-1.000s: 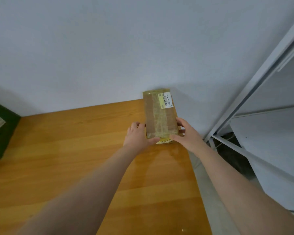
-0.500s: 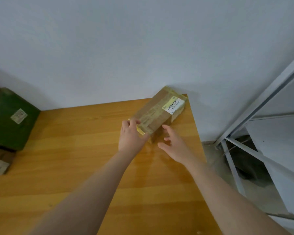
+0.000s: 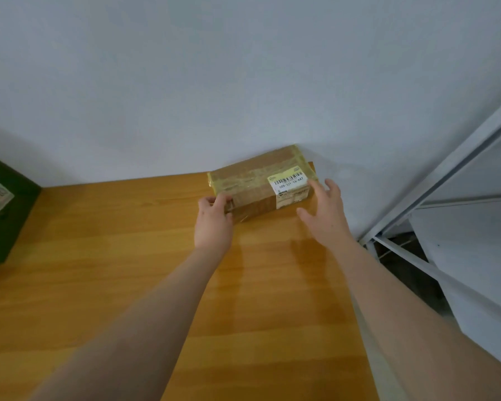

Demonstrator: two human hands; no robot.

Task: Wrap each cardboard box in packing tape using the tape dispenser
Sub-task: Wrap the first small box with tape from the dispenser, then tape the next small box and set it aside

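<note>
A small cardboard box [image 3: 252,183], wrapped in glossy tape and bearing a white barcode label, lies at the far right corner of the wooden table [image 3: 104,256] against the wall. My left hand [image 3: 213,224] grips its near left corner, fingers curled over the top edge. At the box's right end, my right hand [image 3: 324,211] is spread with straight fingers, fingertips touching near the label. No tape dispenser is in view.
A dark green box [image 3: 3,209] with a pale label stands at the table's left edge. A white metal shelf frame [image 3: 446,180] rises to the right, past the table's right edge. A plain white wall backs the table.
The box has been turned from lengthwise to lying crosswise along the wall. My right hand let go of its near end and reached to the right end; the left hand kept its grip.
</note>
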